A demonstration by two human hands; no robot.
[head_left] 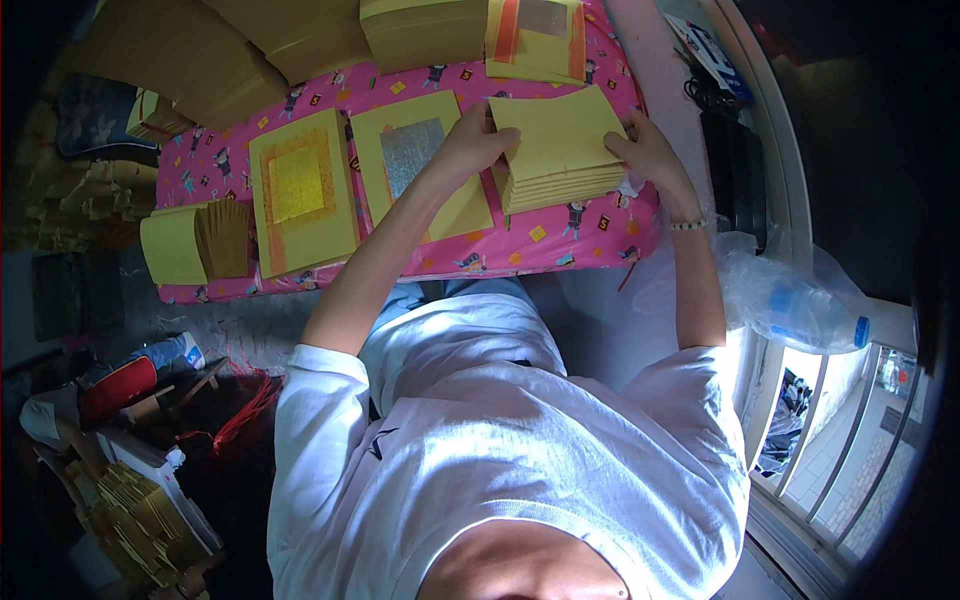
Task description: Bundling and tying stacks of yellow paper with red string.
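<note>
A thick stack of yellow paper (558,130) lies at the right side of the table, its front edge showing several folded layers. My left hand (478,142) grips its left side, thumb on top and fingers behind the edge. On the right side, my right hand (648,158) holds it the same way, with the thumb at the edge. A bit of whitish material shows under my right hand. Left of the stack is a yellow sheet with a silver square (412,152), partly covered by my left forearm. Farther left lies a yellow sheet with a gold square and orange border (298,185).
The table has a pink patterned cover (400,262). A fanned yellow paper bundle (190,243) sits at its left front, and large brown-yellow stacks (425,35) stand along the back. A plastic-wrapped bottle (800,310) is at right. Another person sits lower left near a paper pile (145,515).
</note>
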